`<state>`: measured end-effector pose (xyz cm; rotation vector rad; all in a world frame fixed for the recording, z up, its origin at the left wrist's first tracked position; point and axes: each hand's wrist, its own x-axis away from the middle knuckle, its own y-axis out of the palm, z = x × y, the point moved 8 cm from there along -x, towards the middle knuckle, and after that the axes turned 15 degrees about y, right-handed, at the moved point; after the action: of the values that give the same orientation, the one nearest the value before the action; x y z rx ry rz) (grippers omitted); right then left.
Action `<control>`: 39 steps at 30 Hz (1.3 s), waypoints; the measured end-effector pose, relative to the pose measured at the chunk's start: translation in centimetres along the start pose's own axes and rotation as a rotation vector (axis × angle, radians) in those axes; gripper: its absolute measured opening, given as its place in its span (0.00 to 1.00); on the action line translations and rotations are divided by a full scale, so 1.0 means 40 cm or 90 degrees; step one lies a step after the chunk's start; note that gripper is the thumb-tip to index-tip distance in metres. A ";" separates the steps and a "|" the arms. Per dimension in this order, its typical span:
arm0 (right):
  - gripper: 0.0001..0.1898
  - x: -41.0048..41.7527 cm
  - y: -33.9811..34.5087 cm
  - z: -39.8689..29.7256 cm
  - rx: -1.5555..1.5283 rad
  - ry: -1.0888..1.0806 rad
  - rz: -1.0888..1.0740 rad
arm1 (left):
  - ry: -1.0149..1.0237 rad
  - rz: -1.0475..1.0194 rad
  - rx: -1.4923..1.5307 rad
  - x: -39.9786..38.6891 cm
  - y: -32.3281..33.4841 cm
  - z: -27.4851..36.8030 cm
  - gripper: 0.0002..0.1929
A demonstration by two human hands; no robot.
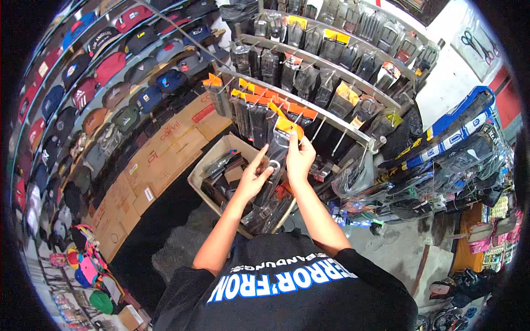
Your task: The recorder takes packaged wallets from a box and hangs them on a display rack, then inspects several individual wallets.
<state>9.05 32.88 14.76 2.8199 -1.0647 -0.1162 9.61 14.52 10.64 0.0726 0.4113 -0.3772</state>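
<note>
In front of me is a long clear plastic sleeve [278, 155] with an orange header card [288, 129] at its top and what looks like a dark belt inside. My right hand [301, 159] pinches the sleeve near the card, thumb on the front. Lower down, my left hand [253, 176] has its thumb on the sleeve beside a pale ring shape, fingers along its left edge. The sleeve's lower end hangs over an open cardboard box [198, 191] of packaged belts and dark leather-like goods. Behind the card, similar packets [258, 113] hang from metal hooks.
A metal rail [331, 113] with bare protruding hooks [318, 131] crosses ahead, more packet rows above it. Caps [112, 66] fill the left shelves, over flattened cardboard [151, 161]. Scarves [447, 136] and bagged goods [463, 165] hang at right. Scissors [476, 45] hang upper right.
</note>
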 end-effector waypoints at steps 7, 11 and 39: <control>0.11 -0.024 -0.014 0.010 0.039 -0.054 0.036 | 0.060 -0.065 -0.059 -0.051 0.014 -0.037 0.35; 0.10 -0.040 -0.015 0.012 0.065 -0.060 0.048 | 0.065 -0.076 -0.076 -0.084 0.005 -0.099 0.32; 0.11 -0.066 -0.062 0.060 0.071 -0.070 -0.041 | 0.010 -0.009 -0.029 -0.145 0.073 -0.251 0.17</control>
<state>8.42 36.27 12.09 2.9795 -1.0328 -0.2270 2.00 20.68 3.77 0.0288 0.4353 -0.3808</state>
